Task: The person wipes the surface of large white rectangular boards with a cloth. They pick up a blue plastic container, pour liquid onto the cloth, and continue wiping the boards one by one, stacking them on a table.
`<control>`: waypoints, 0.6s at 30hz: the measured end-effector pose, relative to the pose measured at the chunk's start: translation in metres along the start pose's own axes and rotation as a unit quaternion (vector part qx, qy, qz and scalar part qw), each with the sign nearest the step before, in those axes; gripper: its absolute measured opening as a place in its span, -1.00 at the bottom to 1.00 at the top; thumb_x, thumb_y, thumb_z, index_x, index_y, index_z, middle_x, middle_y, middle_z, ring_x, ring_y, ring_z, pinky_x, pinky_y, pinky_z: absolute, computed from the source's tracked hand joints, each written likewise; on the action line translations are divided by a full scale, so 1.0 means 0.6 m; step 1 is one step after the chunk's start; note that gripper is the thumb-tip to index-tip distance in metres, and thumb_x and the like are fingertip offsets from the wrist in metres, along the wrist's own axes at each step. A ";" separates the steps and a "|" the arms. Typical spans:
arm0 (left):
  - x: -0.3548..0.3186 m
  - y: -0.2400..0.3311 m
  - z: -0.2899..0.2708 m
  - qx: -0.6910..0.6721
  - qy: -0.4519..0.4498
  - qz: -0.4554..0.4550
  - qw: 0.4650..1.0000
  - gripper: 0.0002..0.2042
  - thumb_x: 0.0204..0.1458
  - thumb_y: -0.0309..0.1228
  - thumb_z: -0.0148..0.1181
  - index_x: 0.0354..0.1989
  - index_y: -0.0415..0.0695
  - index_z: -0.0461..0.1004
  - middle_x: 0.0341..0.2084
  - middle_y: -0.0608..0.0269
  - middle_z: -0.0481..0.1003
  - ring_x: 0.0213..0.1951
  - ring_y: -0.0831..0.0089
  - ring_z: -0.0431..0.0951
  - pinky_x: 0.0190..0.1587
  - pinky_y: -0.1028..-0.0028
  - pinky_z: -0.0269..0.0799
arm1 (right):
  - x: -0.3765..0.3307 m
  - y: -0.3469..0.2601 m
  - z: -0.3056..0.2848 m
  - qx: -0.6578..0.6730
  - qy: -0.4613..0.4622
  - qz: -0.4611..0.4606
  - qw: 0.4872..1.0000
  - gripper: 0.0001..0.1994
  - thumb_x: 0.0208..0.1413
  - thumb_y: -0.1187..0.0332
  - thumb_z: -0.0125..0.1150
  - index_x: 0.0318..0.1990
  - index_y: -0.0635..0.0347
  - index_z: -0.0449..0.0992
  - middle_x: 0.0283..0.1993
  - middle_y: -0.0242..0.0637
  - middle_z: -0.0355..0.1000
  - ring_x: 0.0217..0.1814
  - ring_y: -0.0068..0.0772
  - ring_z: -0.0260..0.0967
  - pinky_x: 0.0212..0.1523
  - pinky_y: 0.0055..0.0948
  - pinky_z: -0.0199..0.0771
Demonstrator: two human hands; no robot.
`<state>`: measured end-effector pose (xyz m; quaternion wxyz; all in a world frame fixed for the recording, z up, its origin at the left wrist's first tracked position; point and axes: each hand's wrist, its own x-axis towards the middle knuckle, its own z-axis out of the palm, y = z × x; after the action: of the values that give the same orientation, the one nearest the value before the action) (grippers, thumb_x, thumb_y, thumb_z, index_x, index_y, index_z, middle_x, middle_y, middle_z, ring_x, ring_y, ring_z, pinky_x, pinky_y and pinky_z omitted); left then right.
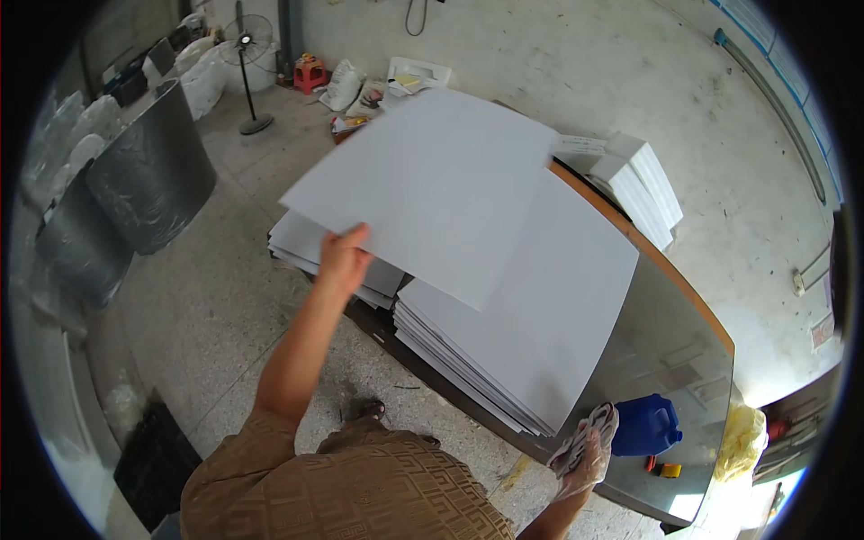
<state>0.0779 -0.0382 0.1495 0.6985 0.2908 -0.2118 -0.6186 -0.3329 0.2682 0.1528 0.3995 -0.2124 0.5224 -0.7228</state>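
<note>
my two bare forearms work over a dark bench with an orange-brown far edge (pixel 670 324). my left hand (pixel 345 259) clamps a large white rectangular flat sheet (pixel 432 189) by its near edge, thumb over the top, the other fingers hidden beneath. the sheet spans a lower stack of white sheets on the left (pixel 299 238) and part of a thick stack of white sheets on the right (pixel 553 297); its left side is raised above the left stack, while i cannot tell whether its right side touches the right stack. the two stacks lie side by side, a narrow dark gap between them at their near ends. my right hand (pixel 591 465), apparently covered in thin clear plastic, is at a crumpled grey-and-white cloth (pixel 576 443) by the bench's near edge; its fingers are largely hidden in the folds, so i cannot tell whether they are together or apart. just right of the cloth lies a blue plastic jug (pixel 644 425), with a small yellow-and-black object (pixel 670 471) near it. beyond the bench's far edge are white block-shaped pieces (pixel 639 184); a black standing fan (pixel 247 81) and a red plastic stool (pixel 310 74) stand on the floor at upper left.
</note>
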 end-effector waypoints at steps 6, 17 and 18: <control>0.131 0.061 -0.242 0.049 0.075 0.051 0.995 -0.63 0.15 -0.63 0.12 0.14 -0.25 0.32 0.06 0.09 0.43 0.08 0.21 0.49 0.11 0.17 0.49 | -0.037 0.047 -0.042 -0.045 0.151 -0.007 0.988 -0.38 0.12 0.30 0.35 0.34 0.11 0.28 -0.10 -0.38 0.46 -0.10 -0.52 0.40 -0.19 -0.53 0.44; 0.184 -0.091 -0.356 0.213 0.265 -0.095 0.936 -0.66 0.12 -0.57 0.21 0.08 -0.27 0.36 -0.03 0.11 0.48 -0.05 0.25 0.53 -0.04 0.25 0.50 | -0.101 0.089 0.048 -0.113 0.173 -0.050 0.977 -0.42 0.05 0.40 0.41 0.26 0.15 0.38 0.00 -0.36 0.50 -0.10 -0.52 0.45 -0.05 -0.54 0.48; 0.176 -0.073 -0.344 0.260 0.289 -0.102 0.916 -0.66 0.11 -0.57 0.22 0.06 -0.29 0.37 -0.05 0.09 0.49 -0.07 0.25 0.54 -0.06 0.26 0.50 | -0.108 0.101 0.049 -0.129 0.173 -0.057 0.975 -0.45 0.08 0.37 0.39 0.26 0.11 0.39 -0.04 -0.37 0.51 -0.12 -0.52 0.44 -0.08 -0.52 0.47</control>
<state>0.1960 -0.1156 -0.0396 0.5621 0.6483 -0.1227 -0.4987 -0.2518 0.2943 0.1147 0.2310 -0.1635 0.6597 -0.6963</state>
